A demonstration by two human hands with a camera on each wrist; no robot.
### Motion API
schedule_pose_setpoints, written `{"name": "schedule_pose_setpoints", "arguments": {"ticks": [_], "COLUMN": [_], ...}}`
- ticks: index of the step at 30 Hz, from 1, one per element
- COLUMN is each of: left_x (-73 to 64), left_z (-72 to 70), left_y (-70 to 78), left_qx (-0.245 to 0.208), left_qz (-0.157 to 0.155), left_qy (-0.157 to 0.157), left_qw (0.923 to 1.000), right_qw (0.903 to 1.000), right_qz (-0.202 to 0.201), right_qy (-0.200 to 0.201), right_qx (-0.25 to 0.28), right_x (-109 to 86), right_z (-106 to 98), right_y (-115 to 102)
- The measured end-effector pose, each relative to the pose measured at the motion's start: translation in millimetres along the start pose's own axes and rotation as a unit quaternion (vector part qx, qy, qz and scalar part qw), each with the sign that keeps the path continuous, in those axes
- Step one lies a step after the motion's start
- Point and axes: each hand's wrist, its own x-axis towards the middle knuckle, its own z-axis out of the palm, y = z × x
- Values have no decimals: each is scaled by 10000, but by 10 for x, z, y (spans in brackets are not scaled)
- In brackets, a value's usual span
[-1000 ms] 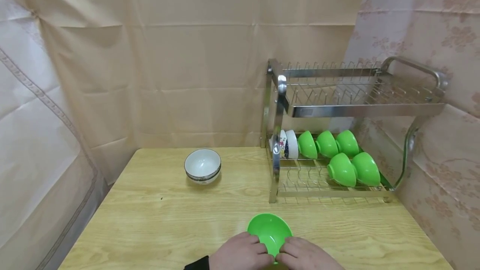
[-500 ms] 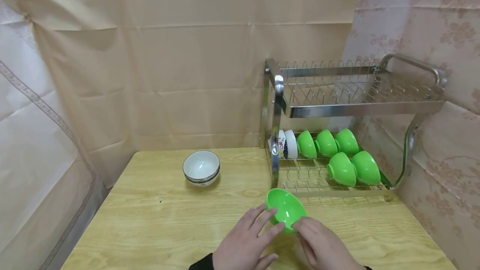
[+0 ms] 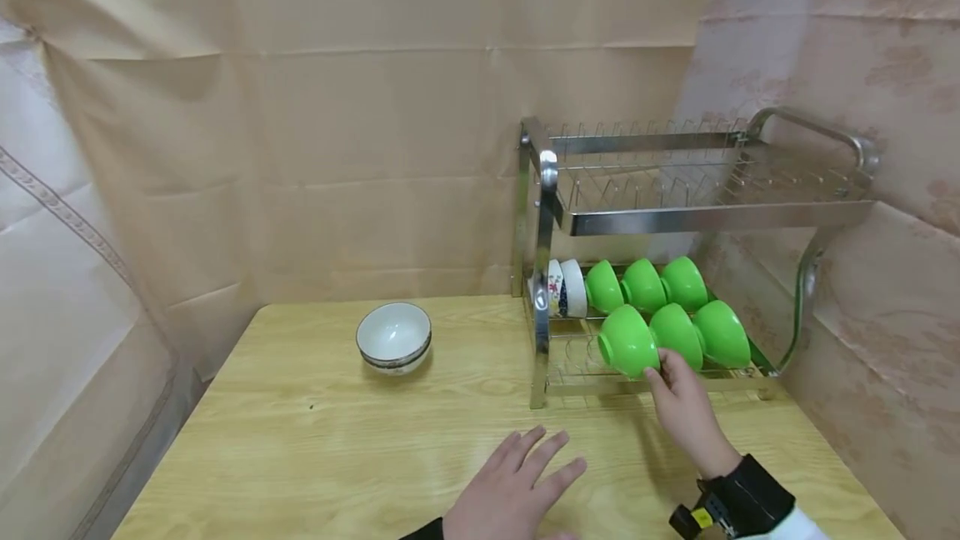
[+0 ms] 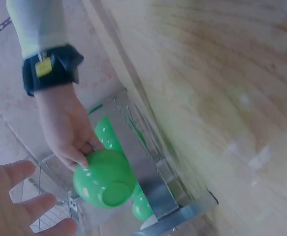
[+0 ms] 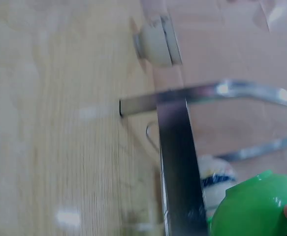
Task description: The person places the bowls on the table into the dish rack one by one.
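Note:
My right hand (image 3: 684,407) pinches the rim of a green bowl (image 3: 627,342) at the front of the dish rack's lower tier. That bowl is tipped on its side, its foot facing left, beside two more green bowls in the front row. In the left wrist view the thumb lies against the same bowl (image 4: 105,177); in the right wrist view only a fingertip shows on the bowl (image 5: 256,206). My left hand (image 3: 510,486) is held over the table near its front, fingers spread and holding nothing.
The two-tier metal dish rack (image 3: 720,219) stands at the table's right. Several green bowls (image 3: 643,286) and white patterned bowls (image 3: 573,288) fill its lower back row. Two stacked white bowls (image 3: 393,333) sit on the wooden table (image 3: 300,448) at back left.
The green bowl has gone from both hands near the table front, up and right to the rack, in my right hand. My left hand has let go of it and stayed low.

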Motion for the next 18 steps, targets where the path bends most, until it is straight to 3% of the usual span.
{"name": "schedule_pose_setpoints", "arguments": {"ticks": [6, 12, 18], "left_x": [-44, -61, -51], "left_z": [58, 62, 84], "left_y": [21, 6, -4], "left_qx": [241, 322, 181], "left_qz": [96, 8, 17], "left_qy": [51, 22, 42], "left_qw": [9996, 9995, 9998], "right_qw": [9982, 9985, 9977], "right_qz": [485, 527, 596], "right_qy": [-157, -132, -212], "right_qx": [327, 100, 243], "right_x": [199, 275, 282], "right_z": [5, 9, -32], "right_y": [194, 270, 280]}}
